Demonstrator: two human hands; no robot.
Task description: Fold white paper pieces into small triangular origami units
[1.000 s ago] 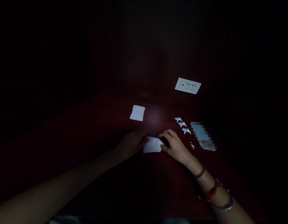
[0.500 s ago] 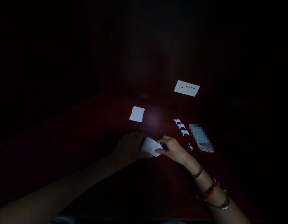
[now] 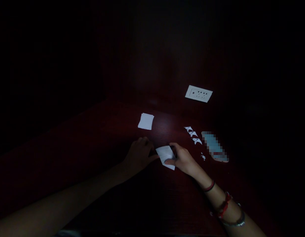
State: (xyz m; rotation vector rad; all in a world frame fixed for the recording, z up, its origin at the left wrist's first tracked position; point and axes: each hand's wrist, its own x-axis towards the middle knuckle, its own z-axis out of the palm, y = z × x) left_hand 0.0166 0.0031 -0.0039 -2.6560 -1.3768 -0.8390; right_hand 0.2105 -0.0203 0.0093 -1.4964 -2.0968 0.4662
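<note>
Darkness swallows the desk point(image 3: 167, 197) beyond its lit middle, so its far edges and surroundings cannot be made out. The phone point(image 3: 214, 146) is blurred into blocks. The right hand point(image 3: 183, 159) covers the near right edge of the paper point(image 3: 165, 154). The scraps point(image 3: 203, 156) beside the phone are too small to make out. Both forearms run off the bottom edge.

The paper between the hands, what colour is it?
White, plain as far as visible. The paper shows in the head view, pinched by the right hand.
</note>
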